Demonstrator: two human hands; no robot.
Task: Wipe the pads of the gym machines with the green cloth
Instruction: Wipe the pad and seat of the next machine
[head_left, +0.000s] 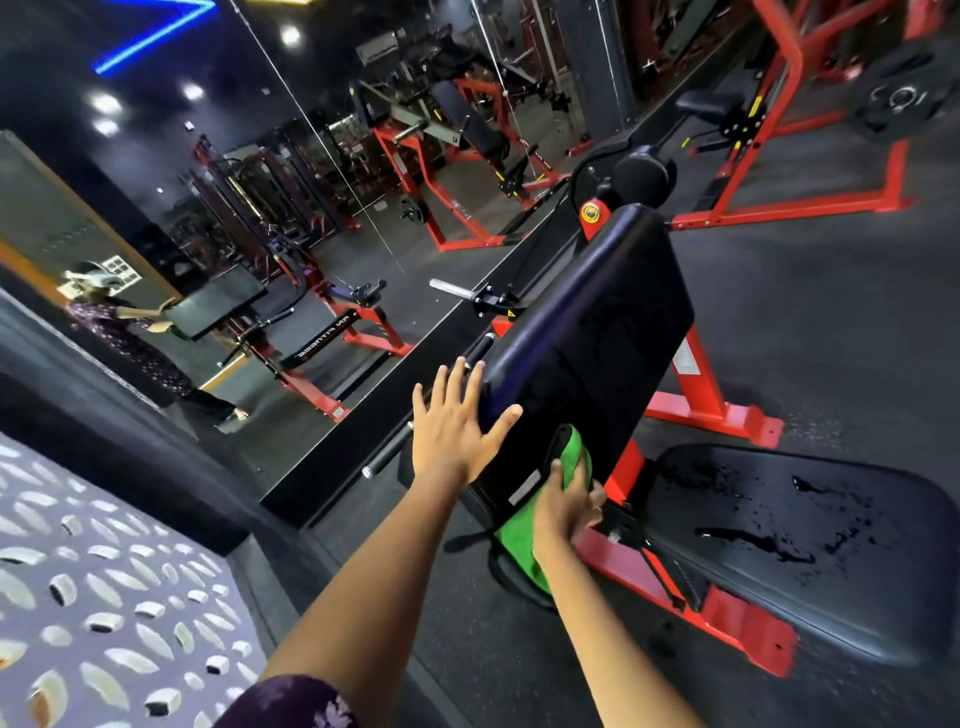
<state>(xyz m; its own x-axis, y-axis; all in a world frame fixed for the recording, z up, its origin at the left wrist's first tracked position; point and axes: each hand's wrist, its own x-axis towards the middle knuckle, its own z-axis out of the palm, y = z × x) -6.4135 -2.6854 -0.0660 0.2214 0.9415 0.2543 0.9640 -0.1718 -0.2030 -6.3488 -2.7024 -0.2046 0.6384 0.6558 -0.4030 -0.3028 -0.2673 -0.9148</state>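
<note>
Right hand (566, 512) presses green cloth (519, 540) against lower end of tilted pad (587, 332), fingers curled into it. Left hand (452, 426) flat on pad's edge, fingers spread, steadying. Best: long overlapping strokes upward. Seat pad (810, 551) wet-spotted. Dark rubber floor (805, 322), mirror wall (208, 208), red frames.

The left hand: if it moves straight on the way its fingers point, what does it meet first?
Probably nothing new: the left hand already rests flat on the black pad, so it would slide up along the pad's edge.

mirrored "RN FITNESS" lettering on reflected machine frame (324, 338)
</note>
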